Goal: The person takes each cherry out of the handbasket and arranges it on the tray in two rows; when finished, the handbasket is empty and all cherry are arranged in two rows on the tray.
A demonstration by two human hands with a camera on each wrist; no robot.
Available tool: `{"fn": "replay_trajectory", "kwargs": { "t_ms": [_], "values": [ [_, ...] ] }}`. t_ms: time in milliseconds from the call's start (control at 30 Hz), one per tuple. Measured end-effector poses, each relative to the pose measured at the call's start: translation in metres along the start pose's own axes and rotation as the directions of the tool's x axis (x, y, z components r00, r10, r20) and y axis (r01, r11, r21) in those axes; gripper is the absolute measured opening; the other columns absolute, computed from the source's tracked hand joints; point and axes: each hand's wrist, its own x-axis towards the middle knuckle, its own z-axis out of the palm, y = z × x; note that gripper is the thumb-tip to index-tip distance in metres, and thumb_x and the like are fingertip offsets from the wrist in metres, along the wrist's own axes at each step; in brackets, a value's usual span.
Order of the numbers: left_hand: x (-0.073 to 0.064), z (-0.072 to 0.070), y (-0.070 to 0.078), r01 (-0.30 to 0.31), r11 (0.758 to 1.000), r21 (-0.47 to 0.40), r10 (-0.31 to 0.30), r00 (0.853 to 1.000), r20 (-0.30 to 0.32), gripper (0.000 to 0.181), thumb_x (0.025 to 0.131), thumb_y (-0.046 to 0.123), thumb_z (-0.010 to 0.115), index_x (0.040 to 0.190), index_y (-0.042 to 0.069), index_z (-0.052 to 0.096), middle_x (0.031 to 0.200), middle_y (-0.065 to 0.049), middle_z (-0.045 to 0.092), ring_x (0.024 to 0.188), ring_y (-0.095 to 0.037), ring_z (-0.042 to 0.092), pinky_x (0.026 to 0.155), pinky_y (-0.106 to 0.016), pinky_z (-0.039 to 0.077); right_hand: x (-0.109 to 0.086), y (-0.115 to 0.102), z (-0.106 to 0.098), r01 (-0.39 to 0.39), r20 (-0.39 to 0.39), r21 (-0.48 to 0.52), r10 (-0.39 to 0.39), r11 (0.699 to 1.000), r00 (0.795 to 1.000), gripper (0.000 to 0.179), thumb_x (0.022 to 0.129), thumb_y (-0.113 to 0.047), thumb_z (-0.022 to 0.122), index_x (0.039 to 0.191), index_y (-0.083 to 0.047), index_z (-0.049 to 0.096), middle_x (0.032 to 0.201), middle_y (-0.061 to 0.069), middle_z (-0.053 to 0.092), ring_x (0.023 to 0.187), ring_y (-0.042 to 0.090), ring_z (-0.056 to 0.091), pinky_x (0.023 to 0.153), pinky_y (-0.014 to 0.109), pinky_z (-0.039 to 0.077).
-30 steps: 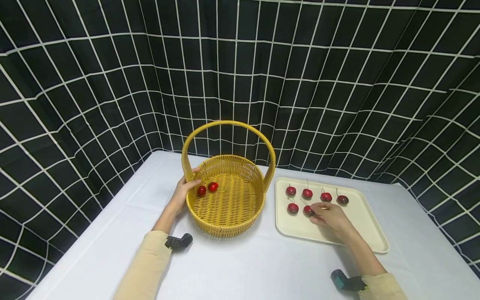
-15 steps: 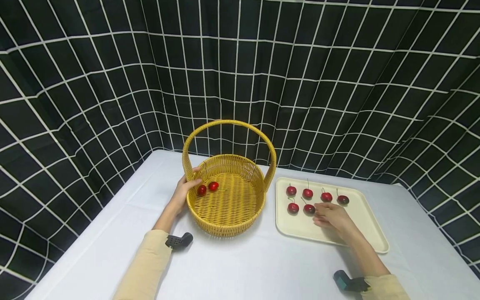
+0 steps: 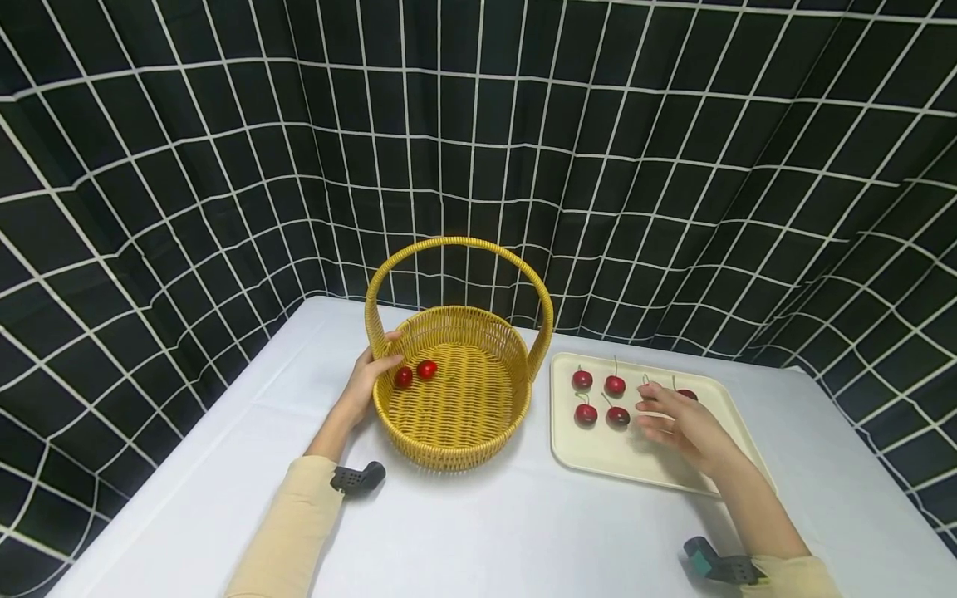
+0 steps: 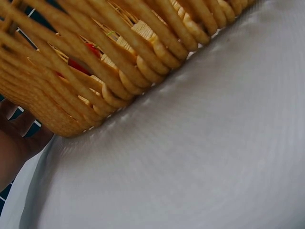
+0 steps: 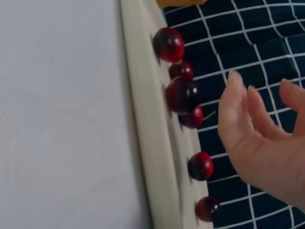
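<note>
A yellow wicker basket (image 3: 449, 457) with a tall arched handle stands left of centre in the head view. My left hand (image 3: 361, 384) grips its left side by the handle's base, thumb over the rim and fingers outside. Two red cherries (image 3: 427, 370) lie inside near that thumb. In the left wrist view the woven wall (image 4: 143, 52) fills the upper left. My right hand (image 3: 691, 428) hovers above the cream tray (image 3: 598, 453), fingers spread and holding nothing. It partly hides a cherry (image 3: 686, 395). In the right wrist view several cherries (image 5: 200, 166) show beside the raised hand (image 5: 262, 148).
A white cloth (image 3: 478, 531) covers the table. Behind and along the sides hangs a black curtain (image 3: 478, 149) with a white grid. The basket's arched handle (image 3: 459, 242) rises over its opening. Both wrists wear dark camera mounts (image 3: 359, 479).
My right hand has let go of a front-row cherry, which now lies on the tray, and has lifted and moved right. The left hand keeps its hold on the basket.
</note>
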Motion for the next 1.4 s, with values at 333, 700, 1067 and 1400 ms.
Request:
{"fn": "replay_trajectory", "kwargs": {
  "t_ms": [333,700,1067,1400],
  "values": [
    [-0.001,-0.001,0.001,-0.004,1.0,-0.011,0.004,1.0,0.002,0.051,0.094,0.012,0.051,0.143,0.007,0.038,0.151,-0.013,0.03,0.136,-0.028,0.028,0.113,-0.041,0.015,-0.002,-0.015,0.022,-0.01,0.261,0.254,-0.058,0.967,0.964,0.036,0.105,-0.034,0.03,0.115,-0.017,0.06,0.11,0.003,0.062,0.098,0.017,0.062,0.086,0.03,0.051],
    [-0.014,0.005,0.027,0.023,1.0,-0.006,-0.023,0.999,0.025,0.052,0.095,0.006,0.047,0.144,-0.001,0.032,0.152,-0.018,0.025,0.138,-0.032,0.024,0.113,-0.043,0.014,0.006,-0.03,0.057,-0.057,0.442,0.415,-0.146,0.908,0.885,0.042,0.106,-0.031,0.023,0.121,-0.009,0.057,0.113,0.011,0.061,0.103,0.024,0.061,0.093,0.037,0.048],
    [0.0,-0.002,0.001,0.004,1.0,-0.002,-0.004,1.0,-0.007,0.051,0.095,0.012,0.051,0.144,0.008,0.037,0.151,-0.012,0.03,0.137,-0.028,0.028,0.113,-0.041,0.015,0.018,-0.045,0.101,-0.041,0.471,0.339,-0.132,0.94,0.872,0.039,0.106,-0.03,0.026,0.127,-0.004,0.047,0.12,0.014,0.056,0.11,0.024,0.057,0.096,0.038,0.045],
    [-0.01,0.003,0.019,0.019,1.0,0.009,-0.019,1.0,0.005,0.051,0.095,0.008,0.049,0.144,0.004,0.035,0.152,-0.016,0.028,0.138,-0.03,0.026,0.113,-0.042,0.015,0.029,-0.052,0.14,-0.037,0.462,0.272,-0.097,0.961,0.881,0.055,0.105,-0.032,0.03,0.141,0.009,0.026,0.122,0.019,0.052,0.108,0.026,0.057,0.097,0.038,0.044]
  ]
}}
